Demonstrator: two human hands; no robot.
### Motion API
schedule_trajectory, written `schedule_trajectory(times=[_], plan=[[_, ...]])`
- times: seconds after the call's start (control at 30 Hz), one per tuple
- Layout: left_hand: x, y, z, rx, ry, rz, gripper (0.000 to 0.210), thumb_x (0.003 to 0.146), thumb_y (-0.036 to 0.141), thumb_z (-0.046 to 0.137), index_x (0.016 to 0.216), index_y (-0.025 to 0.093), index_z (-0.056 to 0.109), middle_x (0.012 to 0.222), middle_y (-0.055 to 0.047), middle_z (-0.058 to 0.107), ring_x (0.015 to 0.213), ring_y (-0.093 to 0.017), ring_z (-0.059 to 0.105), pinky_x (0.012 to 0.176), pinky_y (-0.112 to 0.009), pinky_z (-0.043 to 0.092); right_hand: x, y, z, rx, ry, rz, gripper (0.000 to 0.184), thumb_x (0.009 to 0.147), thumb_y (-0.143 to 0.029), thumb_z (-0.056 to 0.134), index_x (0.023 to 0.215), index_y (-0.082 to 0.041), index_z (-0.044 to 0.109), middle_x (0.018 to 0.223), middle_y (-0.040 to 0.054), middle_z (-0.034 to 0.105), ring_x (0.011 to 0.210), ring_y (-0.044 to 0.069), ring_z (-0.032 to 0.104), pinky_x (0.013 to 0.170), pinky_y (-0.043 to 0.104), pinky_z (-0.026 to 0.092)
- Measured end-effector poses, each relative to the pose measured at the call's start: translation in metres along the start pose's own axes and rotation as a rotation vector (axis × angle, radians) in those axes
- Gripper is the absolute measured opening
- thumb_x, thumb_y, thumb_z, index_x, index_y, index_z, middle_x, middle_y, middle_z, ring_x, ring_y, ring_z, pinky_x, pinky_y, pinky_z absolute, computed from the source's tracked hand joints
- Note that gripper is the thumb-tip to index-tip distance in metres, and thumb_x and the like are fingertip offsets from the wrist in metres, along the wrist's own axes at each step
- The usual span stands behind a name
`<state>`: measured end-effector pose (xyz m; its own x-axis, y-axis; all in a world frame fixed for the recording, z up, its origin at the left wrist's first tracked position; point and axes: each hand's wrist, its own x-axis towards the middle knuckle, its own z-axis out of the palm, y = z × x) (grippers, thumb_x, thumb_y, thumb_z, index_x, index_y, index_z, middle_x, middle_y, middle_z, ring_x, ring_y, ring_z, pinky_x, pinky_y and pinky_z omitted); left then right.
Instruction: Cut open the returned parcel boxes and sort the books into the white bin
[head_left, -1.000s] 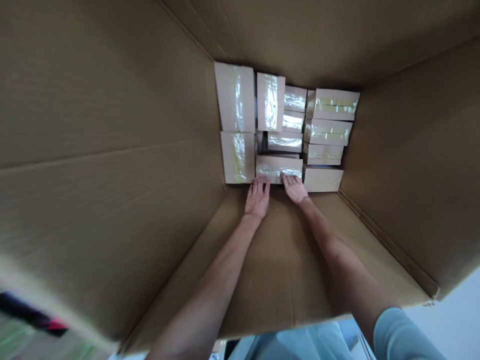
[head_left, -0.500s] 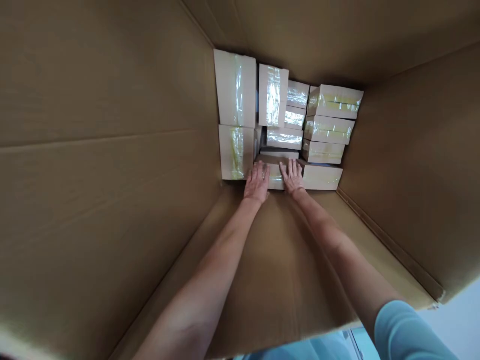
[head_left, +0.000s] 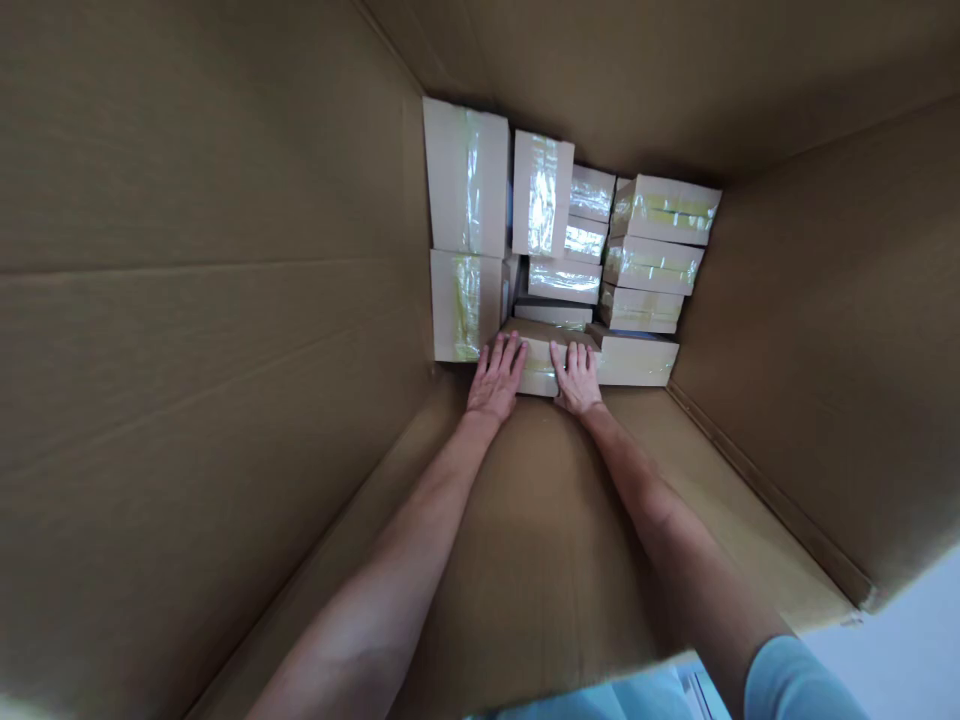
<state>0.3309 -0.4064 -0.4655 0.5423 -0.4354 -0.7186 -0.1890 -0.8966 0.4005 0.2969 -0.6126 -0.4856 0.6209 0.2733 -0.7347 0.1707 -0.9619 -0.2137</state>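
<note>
A small cardboard box (head_left: pixel 541 368) with clear tape lies by the near wall, at the bottom of a large, deep carton (head_left: pixel 525 560). My left hand (head_left: pixel 495 380) is on its left end, fingers stretched over the edge and thumb toward the middle. On its right part rests my right hand (head_left: pixel 579 380), fingers bent over the top edge and thumb apart. Both hands grip this box between them; their undersides are hidden. To its right lies another taped box (head_left: pixel 637 360), and behind it a lower box (head_left: pixel 553 316).
Taller taped boxes (head_left: pixel 469 180) stand along the left side. A narrow upright box (head_left: pixel 541 190) is beside them. Several flat boxes (head_left: pixel 654 262) are lined up on the right. The carton's high walls (head_left: pixel 225 330) surround both arms.
The box between my hands has shifted slightly toward me, its near edge now past its right neighbour's. Both hands have moved a little toward me with it.
</note>
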Motion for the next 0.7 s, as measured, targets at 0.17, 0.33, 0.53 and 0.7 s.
schedule_trajectory(times=[0.17,0.33,0.53,0.7], plan=[[-0.039,0.025,-0.041,0.069,0.016,0.014,0.113,0.077,0.001,0.072,0.18,0.008,0.025,0.189,-0.023,0.004,0.177,-0.041,0.002,0.144,-0.059,0.004,-0.057,-0.017,-0.051,-0.01,0.018,-0.002,0.131,0.081,-0.033,0.091,0.182,-0.009,0.011,0.179,0.0342,0.033,0.164,0.05,0.033,0.138,0.064,0.008],[-0.091,0.061,-0.086,0.025,0.079,0.083,0.115,0.074,0.0,0.071,0.18,0.01,0.028,0.187,-0.024,0.006,0.176,-0.04,0.001,0.144,-0.06,0.008,-0.126,-0.026,-0.108,-0.007,0.052,-0.017,0.126,0.081,-0.034,0.09,0.182,-0.012,0.018,0.179,0.0351,0.033,0.165,0.05,0.034,0.137,0.063,0.011],[-0.177,0.123,-0.15,0.074,0.183,0.176,0.119,0.068,-0.002,0.075,0.178,0.009,0.031,0.186,-0.028,0.01,0.176,-0.043,0.004,0.143,-0.06,0.013,-0.23,-0.028,-0.183,-0.035,0.184,-0.054,0.119,0.075,-0.035,0.09,0.178,-0.015,0.034,0.176,0.0326,0.039,0.162,0.053,0.037,0.134,0.064,0.02],[-0.283,0.174,-0.208,0.022,0.488,0.155,0.111,0.073,-0.008,0.065,0.177,0.017,0.035,0.189,-0.019,0.015,0.177,-0.037,0.002,0.143,-0.06,0.018,-0.316,-0.048,-0.245,-0.106,0.552,-0.148,0.108,0.073,-0.032,0.086,0.171,-0.018,0.044,0.17,0.0309,0.043,0.155,0.054,0.042,0.126,0.069,0.031]])
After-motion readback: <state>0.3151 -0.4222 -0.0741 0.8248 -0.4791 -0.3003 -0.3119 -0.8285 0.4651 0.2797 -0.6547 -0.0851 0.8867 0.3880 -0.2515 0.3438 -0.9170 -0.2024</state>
